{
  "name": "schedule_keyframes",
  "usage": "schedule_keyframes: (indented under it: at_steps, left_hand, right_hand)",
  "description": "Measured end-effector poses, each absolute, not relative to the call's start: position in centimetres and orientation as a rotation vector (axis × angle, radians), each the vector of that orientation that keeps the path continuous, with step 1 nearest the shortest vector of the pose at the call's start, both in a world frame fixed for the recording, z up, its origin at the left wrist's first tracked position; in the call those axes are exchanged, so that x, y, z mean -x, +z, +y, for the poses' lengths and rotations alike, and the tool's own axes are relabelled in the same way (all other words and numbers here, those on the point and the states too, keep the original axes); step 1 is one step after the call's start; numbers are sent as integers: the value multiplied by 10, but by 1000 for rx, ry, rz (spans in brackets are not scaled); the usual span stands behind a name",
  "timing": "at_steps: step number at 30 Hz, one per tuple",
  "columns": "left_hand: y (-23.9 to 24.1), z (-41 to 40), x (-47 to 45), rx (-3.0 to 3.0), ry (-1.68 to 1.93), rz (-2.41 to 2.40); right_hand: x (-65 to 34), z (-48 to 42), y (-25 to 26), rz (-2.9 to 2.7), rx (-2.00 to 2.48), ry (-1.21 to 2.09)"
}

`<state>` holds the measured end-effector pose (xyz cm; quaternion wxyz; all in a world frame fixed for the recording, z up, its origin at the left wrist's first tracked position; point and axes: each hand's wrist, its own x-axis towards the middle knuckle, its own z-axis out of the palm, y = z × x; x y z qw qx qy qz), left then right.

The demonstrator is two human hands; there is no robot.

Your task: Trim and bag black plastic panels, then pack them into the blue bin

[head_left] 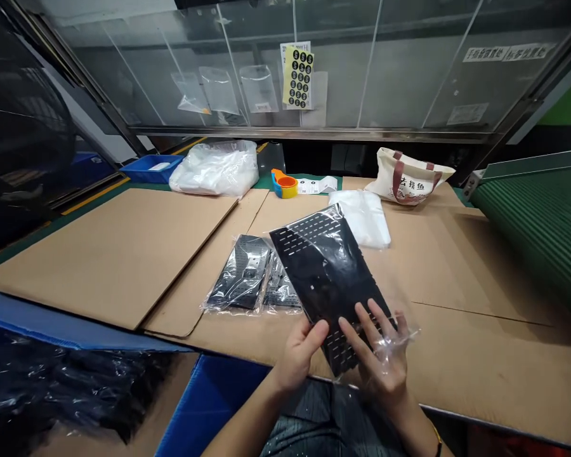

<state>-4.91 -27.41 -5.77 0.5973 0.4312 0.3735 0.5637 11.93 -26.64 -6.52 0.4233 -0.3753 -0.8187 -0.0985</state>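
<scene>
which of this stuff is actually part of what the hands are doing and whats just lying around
In play:
left hand and right hand, holding a black perforated panel in a clear plastic bag
more bagged black panels beside it

Lying about:
tape roll in dispenser
white plastic bundle
canvas tote bag
blue plastic tray

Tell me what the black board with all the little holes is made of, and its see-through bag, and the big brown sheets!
The black perforated panel looks like metal with a smooth, dark coating, judging by its neat, even slots, though hard plastic is possible. Its clear bag looks like thin, glossy plastic, crinkling by the right hand. The brown sheets look like matt cardboard, with plain cut edges.
</scene>
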Motion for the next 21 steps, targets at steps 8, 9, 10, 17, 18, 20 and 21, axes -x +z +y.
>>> schedule_keyframes:
  at_steps: [8,9,10,17,18,20,21]
  left_hand:
    - [-50,-270,44,-940,1238,818]
    - [-50,-269,43,-924,1248,824]
    - [-49,-269,43,-909,1260,830]
    - [-44,-262,44,-848,1350,958]
    - [-44,-262,46,-871,1363,996]
    - [-43,-262,49,-988,1390,1091]
    - [-43,-263,49,-1088,1389,1148]
  right_hand:
    - [-126,-269,-64,-1941,1000,-137]
    - [-127,-269,-63,-1921,1004,-119]
    - [-128,-270,-63,-1904,1007,-101]
    - [-140,-283,-64,-1769,1009,-220]
    - [-142,-285,-64,-1709,1028,-262]
    - [-145,-288,-62,-1605,1038,-303]
    - [-145,-289,-60,-1589,1029,-281]
